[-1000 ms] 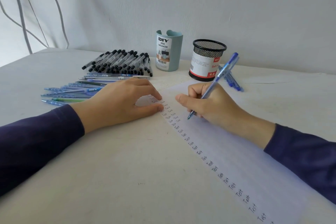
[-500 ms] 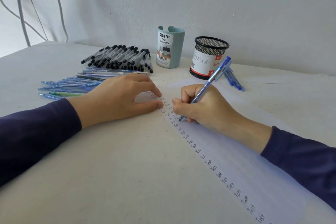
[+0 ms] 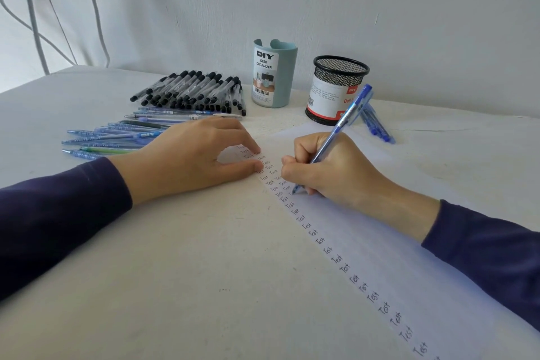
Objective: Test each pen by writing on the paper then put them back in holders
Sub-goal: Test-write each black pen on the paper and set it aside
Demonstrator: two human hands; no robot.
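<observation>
From my feed I look down on a pale table (image 3: 175,286) against a white wall (image 3: 350,9). Nearest the camera, two dark blue sleeves (image 3: 58,213) come in from either side. A sheet of paper (image 3: 409,257) runs diagonally from the lower right corner, with a column of handwritten "Test" words (image 3: 336,257) along its left edge.

The left hand (image 3: 187,161) lies palm down across that edge. Its fingers are loosely spread, thumb and forefinger apart, with their tips pressing on the sheet and grasping nothing. Just beside it, the right hand (image 3: 336,172) rests its heel on the paper. Its fingers are curled tight around a blue pen (image 3: 344,123), which slants up and away to the right. The tip touches the paper next to the written words.

Beyond the left hand, loose blue pens (image 3: 117,137) lie side by side. Behind them is a heap of black-capped pens (image 3: 193,90). Farther back, a teal holder (image 3: 273,76) labelled DIY Desk Organizer stands upright. A black mesh holder (image 3: 336,90) stands to its right, and a few more blue pens (image 3: 377,126) lie on the table just beside it. I cannot see inside the teal holder.
</observation>
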